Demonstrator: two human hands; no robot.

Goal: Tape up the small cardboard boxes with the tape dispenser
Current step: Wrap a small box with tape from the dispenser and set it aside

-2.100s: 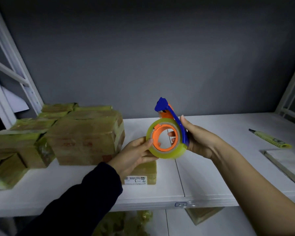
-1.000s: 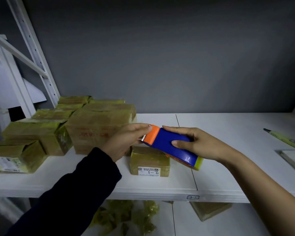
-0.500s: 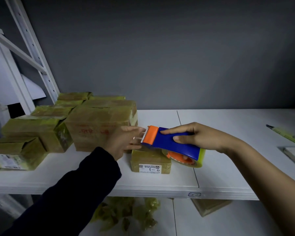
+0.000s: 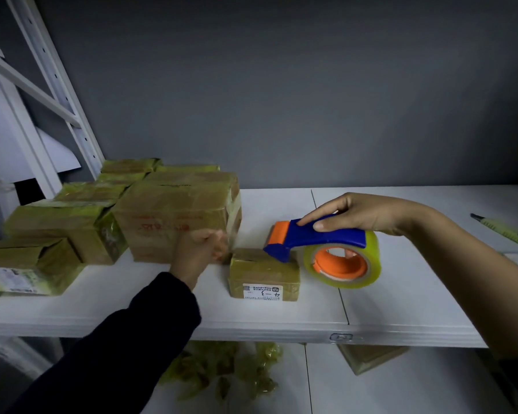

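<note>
Our right hand [image 4: 368,216] grips the blue-and-orange tape dispenser [image 4: 320,237] from above, its nose at the top of the small labelled cardboard box [image 4: 263,274] between our hands. Our left hand [image 4: 199,253], blurred, curls just left of that box; we cannot tell whether it holds anything.

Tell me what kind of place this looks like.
Most likely a stockroom or parcel-packing corner. White metal shelving holds a pile of taped cardboard boxes, a small box carries a printed shipping label, and the right hand grips a tape dispenser close by.
</note>
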